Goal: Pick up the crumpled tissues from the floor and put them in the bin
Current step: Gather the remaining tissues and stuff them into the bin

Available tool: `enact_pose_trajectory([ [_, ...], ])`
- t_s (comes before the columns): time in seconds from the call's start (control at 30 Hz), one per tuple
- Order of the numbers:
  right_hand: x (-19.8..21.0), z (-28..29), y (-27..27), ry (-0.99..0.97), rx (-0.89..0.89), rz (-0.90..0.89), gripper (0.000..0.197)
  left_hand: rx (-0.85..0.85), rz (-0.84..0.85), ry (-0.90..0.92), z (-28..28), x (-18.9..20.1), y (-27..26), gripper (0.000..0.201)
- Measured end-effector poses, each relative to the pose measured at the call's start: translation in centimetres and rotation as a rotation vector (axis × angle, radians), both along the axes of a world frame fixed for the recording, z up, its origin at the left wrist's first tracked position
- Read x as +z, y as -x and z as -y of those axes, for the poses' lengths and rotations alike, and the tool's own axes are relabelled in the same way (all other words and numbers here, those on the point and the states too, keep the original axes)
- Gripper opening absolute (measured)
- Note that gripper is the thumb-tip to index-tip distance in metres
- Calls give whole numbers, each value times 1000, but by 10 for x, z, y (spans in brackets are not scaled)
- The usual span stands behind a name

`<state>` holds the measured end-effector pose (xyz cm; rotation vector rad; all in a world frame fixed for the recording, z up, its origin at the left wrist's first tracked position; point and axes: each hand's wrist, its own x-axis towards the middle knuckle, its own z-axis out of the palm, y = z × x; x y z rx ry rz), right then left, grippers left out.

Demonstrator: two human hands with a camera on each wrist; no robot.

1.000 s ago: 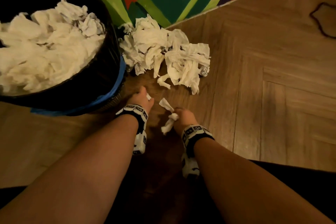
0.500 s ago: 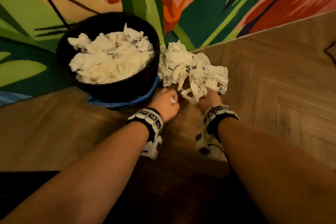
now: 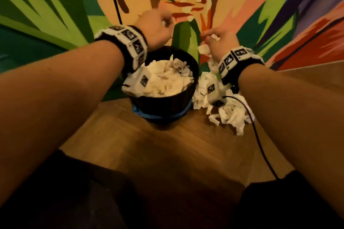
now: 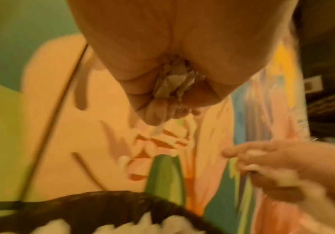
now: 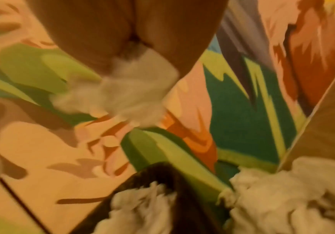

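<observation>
Wood floor (image 3: pixel 167 145), painted mural wall (image 3: pixel 46 15) behind. Left hand (image 3: pixel 155 28) fisted round a small tissue wad (image 4: pixel 174 82), above the bin (image 3: pixel 163 106). Right hand (image 3: pixel 221 41) clutches a bigger tissue clump (image 5: pixel 122 91), beside bin's far rim. Bin heaped with tissues; loose pile (image 3: pixel 229 113) on floor touching its right side.

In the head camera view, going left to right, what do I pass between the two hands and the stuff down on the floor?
Left hand gripping a small tissue → black bin full of tissues → right hand holding a tissue → pile of crumpled tissues on the floor.
</observation>
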<state>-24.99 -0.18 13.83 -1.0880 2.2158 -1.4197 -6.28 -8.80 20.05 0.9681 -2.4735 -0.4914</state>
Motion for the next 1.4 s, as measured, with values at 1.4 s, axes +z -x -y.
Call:
enact_pose_trajectory([
  [1.4,-66,1,-73,-752,605,-869,41,84,785,-215,9,-117,-33,42],
])
